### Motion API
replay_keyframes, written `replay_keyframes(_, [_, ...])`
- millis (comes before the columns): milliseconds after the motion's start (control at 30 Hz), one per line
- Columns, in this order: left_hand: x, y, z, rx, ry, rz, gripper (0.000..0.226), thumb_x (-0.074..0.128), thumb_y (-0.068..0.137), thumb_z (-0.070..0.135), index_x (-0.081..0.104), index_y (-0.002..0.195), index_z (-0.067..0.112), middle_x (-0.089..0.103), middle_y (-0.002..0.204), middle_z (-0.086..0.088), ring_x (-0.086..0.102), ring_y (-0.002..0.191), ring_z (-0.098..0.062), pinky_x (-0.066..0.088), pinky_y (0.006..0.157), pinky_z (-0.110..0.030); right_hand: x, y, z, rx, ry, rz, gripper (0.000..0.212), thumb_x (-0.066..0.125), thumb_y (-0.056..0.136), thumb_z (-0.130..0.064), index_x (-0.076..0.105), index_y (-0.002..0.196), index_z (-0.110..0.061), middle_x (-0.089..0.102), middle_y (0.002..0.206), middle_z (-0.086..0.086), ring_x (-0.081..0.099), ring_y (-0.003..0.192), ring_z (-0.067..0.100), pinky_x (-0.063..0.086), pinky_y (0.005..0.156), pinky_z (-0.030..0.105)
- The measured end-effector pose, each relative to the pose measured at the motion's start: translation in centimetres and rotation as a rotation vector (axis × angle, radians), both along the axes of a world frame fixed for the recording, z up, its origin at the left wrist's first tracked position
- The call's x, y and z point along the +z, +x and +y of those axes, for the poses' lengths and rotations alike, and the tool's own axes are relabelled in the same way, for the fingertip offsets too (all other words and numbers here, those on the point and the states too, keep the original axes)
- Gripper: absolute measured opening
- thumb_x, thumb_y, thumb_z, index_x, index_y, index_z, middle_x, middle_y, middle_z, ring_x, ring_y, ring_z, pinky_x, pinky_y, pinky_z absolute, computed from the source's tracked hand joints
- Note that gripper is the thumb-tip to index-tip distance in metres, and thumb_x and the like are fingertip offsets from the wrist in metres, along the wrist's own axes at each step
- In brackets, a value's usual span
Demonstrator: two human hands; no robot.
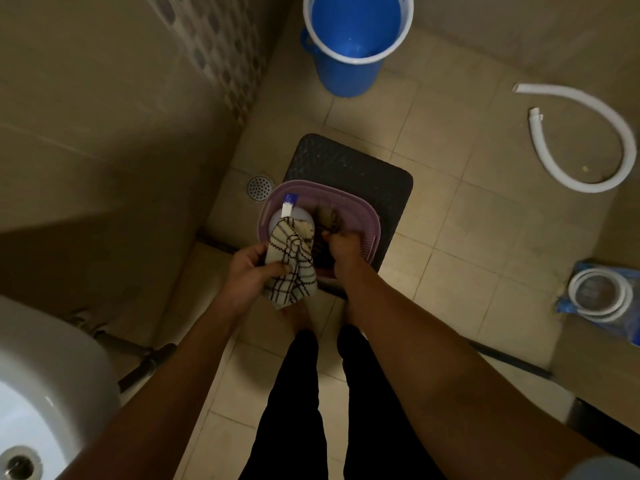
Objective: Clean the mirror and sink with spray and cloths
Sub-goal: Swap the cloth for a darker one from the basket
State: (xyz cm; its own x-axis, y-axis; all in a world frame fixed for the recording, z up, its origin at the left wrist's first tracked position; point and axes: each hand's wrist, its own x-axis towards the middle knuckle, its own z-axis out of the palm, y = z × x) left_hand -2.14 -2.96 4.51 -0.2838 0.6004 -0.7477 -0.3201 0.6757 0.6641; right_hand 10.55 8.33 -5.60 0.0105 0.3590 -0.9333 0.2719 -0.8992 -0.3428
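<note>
Left hand (pixel 247 271): fingers and thumb curled round a cream checked cloth (pixel 291 263) with dark lines, holding it up just over the near edge of the basket; cloth hangs loose below the grip. Right hand (pixel 341 245): down inside the basket, fingers curled on a darker cloth (pixel 327 216) bunched there; the exact grip is hard to read in the dim light.

Purple plastic basket (pixel 367 220) sits on a dark woven stool (pixel 349 161) directly in front of the person's legs. Spray bottle (pixel 289 204) lies in the basket's left part, white body with a blue-and-white top, partly hidden behind the checked cloth.

White sink (pixel 45 372) at lower left, drain hole visible at its bottom, well apart from the hands. Mirror out of frame.

Further out on the tiled floor (pixel 467 220): round metal floor drain (pixel 259 188) just left of the basket, blue bucket (pixel 349 46) with a white rim by the wall corner at top, a curved white hose (pixel 595 140) at right, a coiled white hose (pixel 601 294) on blue plastic at the right edge.
</note>
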Motion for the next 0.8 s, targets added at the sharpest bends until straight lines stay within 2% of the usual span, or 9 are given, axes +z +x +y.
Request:
replay_keyframes(100, [0.4, 0.1, 0.1, -0.006, -0.001, 0.007, 0.032, 0.065, 0.081, -0.004, 0.065, 0.111, 0.005, 0.073, 0.101, -0.008, 0.071, 0.090, -0.020, 0.058, 0.066, -0.028, 0.7, 0.0, 0.2, 0.109, 0.062, -0.035, 0.022, 0.052, 0.099, -0.013, 0.058, 0.120, -0.013, 0.061, 0.119, 0.004, 0.057, 0.112, 0.024, 0.047, 0.104, 0.047])
replay_keyframes(167, [1.0, 0.3, 0.1, -0.018, -0.009, 0.015, 0.032, 0.065, 0.081, -0.002, 0.064, 0.112, 0.004, 0.073, 0.103, -0.008, 0.071, 0.092, -0.021, 0.058, 0.067, -0.028, 1.9, 0.3, 0.2, 0.180, 0.144, -0.087, 0.029, 0.050, 0.099, -0.012, 0.055, 0.128, -0.012, 0.059, 0.123, 0.007, 0.056, 0.115, 0.025, 0.048, 0.104, 0.046])
replay_keyframes(267, [2.3, 0.5, 0.2, -0.015, 0.000, 0.023, 0.032, 0.066, 0.081, -0.002, 0.065, 0.112, 0.004, 0.073, 0.104, -0.008, 0.071, 0.094, -0.022, 0.058, 0.067, -0.026, 4.3, 1.2, 0.0, 0.198, 0.237, -0.119, 0.031, 0.051, 0.099, -0.013, 0.056, 0.129, -0.012, 0.060, 0.125, 0.010, 0.057, 0.116, 0.027, 0.051, 0.100, 0.045])
replay_keyframes(400, [4.3, 1.0, 0.6, -0.028, 0.013, 0.024, 0.029, 0.066, 0.083, 0.001, 0.065, 0.112, 0.007, 0.072, 0.106, -0.007, 0.071, 0.094, -0.020, 0.059, 0.071, -0.029, 8.4, 3.8, -0.6, 0.087, 0.305, -0.074, 0.029, 0.049, 0.101, -0.011, 0.053, 0.130, -0.009, 0.059, 0.116, 0.008, 0.057, 0.102, 0.021, 0.052, 0.078, 0.029])
replay_keyframes(467, [5.1, 1.6, 1.1, -0.042, 0.025, 0.022, 0.024, 0.066, 0.084, 0.002, 0.066, 0.107, 0.011, 0.072, 0.104, -0.006, 0.072, 0.091, -0.018, 0.060, 0.077, -0.034, 10.4, 5.3, -1.0, 0.000, 0.327, -0.047, 0.026, 0.047, 0.102, -0.009, 0.054, 0.127, -0.006, 0.060, 0.111, 0.009, 0.058, 0.094, 0.020, 0.049, 0.063, 0.024])
replay_keyframes(533, [5.7, 2.5, 1.8, -0.062, 0.046, 0.025, 0.020, 0.064, 0.086, 0.001, 0.065, 0.103, 0.012, 0.072, 0.101, -0.004, 0.072, 0.084, -0.013, 0.060, 0.074, -0.030, 12.0, 6.7, -1.4, -0.051, 0.334, -0.036, 0.018, 0.046, 0.102, -0.007, 0.056, 0.117, -0.005, 0.060, 0.104, 0.009, 0.058, 0.086, 0.017, 0.046, 0.058, 0.022])
replay_keyframes(633, [5.2, 3.8, 3.2, -0.080, 0.028, 0.046, 0.025, 0.063, 0.087, 0.001, 0.063, 0.111, 0.006, 0.070, 0.102, -0.005, 0.070, 0.089, -0.015, 0.059, 0.077, -0.031, 13.4, 8.5, -1.8, -0.120, 0.321, -0.014, 0.014, 0.046, 0.102, -0.005, 0.057, 0.097, -0.014, 0.060, 0.093, 0.005, 0.057, 0.080, 0.014, 0.049, 0.062, 0.025])
replay_keyframes(700, [4.1, 4.4, 4.3, -0.093, 0.001, 0.059, 0.029, 0.065, 0.086, 0.003, 0.061, 0.115, 0.004, 0.070, 0.109, -0.009, 0.068, 0.099, -0.022, 0.056, 0.087, -0.040, 13.7, 9.4, -1.9, -0.151, 0.304, -0.002, 0.019, 0.046, 0.102, -0.004, 0.056, 0.093, -0.016, 0.061, 0.091, 0.003, 0.058, 0.081, 0.016, 0.053, 0.070, 0.028])
replay_keyframes(800, [2.0, 5.2, 5.9, -0.118, -0.028, 0.078, 0.028, 0.063, 0.088, 0.005, 0.060, 0.116, 0.007, 0.068, 0.109, -0.005, 0.065, 0.100, -0.020, 0.055, 0.083, -0.035, 13.6, 10.5, -1.9, -0.158, 0.291, -0.006, 0.019, 0.046, 0.102, -0.004, 0.057, 0.091, -0.016, 0.062, 0.091, 0.004, 0.060, 0.080, 0.015, 0.054, 0.070, 0.029])
